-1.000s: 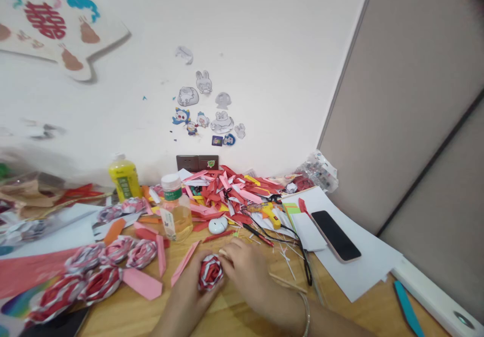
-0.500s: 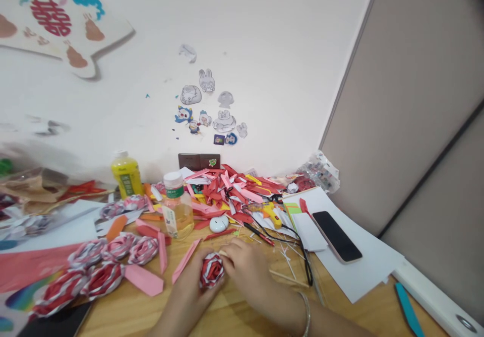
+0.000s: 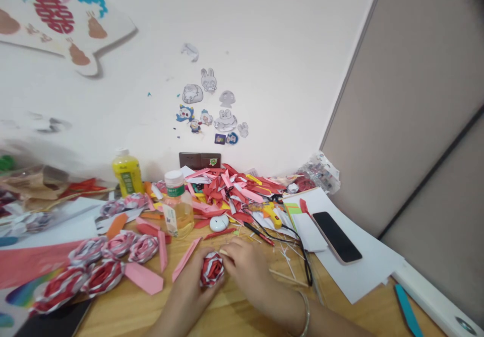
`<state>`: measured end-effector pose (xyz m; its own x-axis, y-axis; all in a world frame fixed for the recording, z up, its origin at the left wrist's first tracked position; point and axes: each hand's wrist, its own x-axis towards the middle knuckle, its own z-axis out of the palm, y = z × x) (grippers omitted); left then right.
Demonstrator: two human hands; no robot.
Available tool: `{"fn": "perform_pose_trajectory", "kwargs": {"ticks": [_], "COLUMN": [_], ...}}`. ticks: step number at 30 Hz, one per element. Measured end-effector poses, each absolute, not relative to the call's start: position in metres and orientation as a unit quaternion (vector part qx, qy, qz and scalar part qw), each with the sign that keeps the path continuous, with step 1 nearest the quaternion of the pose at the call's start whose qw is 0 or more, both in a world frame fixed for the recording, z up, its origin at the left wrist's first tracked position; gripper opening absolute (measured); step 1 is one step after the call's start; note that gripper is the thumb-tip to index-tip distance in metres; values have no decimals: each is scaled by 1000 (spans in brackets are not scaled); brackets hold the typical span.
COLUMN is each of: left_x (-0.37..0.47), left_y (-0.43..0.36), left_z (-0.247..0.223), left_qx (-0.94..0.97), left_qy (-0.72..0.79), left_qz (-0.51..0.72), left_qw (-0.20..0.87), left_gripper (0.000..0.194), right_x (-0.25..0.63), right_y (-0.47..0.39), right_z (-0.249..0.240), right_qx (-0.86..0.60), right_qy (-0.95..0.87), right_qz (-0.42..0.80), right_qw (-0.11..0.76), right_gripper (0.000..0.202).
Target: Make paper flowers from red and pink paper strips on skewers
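Barely shifted since before: left hand [image 3: 189,289] and right hand [image 3: 247,271] still cupping and pinching a paper rose [image 3: 212,269], red-and-white spiralled strips, low on the wooden worktop [image 3: 234,317]. Finished roses [image 3: 113,261] lying left.

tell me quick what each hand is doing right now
Left hand: closed around the red and silver paper rose, holding it on the table.
Right hand: fingers pressed on the same rose, pinching its edge.
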<state>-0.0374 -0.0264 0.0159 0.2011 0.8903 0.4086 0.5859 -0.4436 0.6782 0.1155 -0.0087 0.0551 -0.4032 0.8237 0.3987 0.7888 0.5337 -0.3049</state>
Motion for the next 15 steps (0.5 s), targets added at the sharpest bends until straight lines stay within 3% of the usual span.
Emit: {"fn": "perform_pose_trajectory", "kwargs": {"ticks": [5,15], "left_x": [-38,-38], "left_y": [-26,-26], "left_z": [15,15], "left_qx": [749,751], "left_qy": [492,488], "left_qz": [403,406], "left_qw": [184,184], "left_gripper": [32,31], "right_x": [116,114], "right_y": [-8,-9], "right_z": [52,53], "right_qx": [-492,-483], "right_qy": [-819,-837], "right_qz": [27,44], "right_qw": [294,254], "right_gripper": [5,15]}}
